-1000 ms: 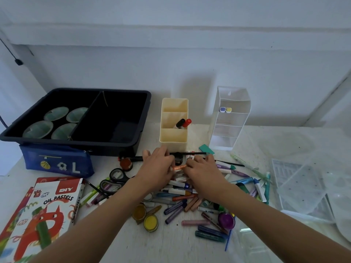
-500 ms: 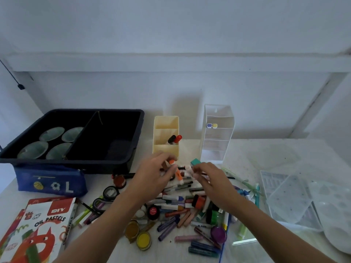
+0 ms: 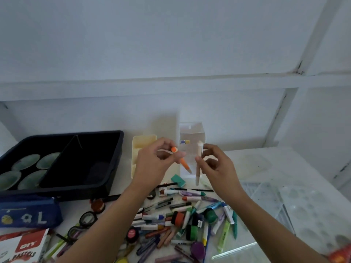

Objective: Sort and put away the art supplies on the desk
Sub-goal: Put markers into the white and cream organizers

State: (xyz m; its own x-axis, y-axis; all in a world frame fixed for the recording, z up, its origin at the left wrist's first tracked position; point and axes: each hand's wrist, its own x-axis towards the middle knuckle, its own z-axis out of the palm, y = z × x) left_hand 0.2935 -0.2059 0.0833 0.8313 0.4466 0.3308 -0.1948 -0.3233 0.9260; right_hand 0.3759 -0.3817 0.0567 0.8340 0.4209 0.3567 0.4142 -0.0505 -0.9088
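Observation:
My left hand (image 3: 152, 166) is raised above the desk and pinches an orange marker (image 3: 182, 160), which slants down to the right. My right hand (image 3: 216, 166) pinches a pale, whitish marker (image 3: 198, 164) that hangs nearly upright. Both hands hover in front of the cream pen holder (image 3: 141, 149) and the clear tiered organizer (image 3: 191, 133). Below them a heap of markers, crayons and small paint pots (image 3: 180, 221) lies spread over the white desk (image 3: 252, 164).
A black divided tray (image 3: 79, 168) with green dishes sits at the left, with a blue pencil pouch (image 3: 28, 213) in front of it. An oil pastels box (image 3: 20, 247) lies at the lower left. Clear plastic trays (image 3: 296, 209) lie at the right. A teal eraser (image 3: 178, 180) lies by the organizer.
Both hands have lifted off the pile, each carrying a marker up toward the holders. The camera has tilted upward, so the desk sits lower in view.

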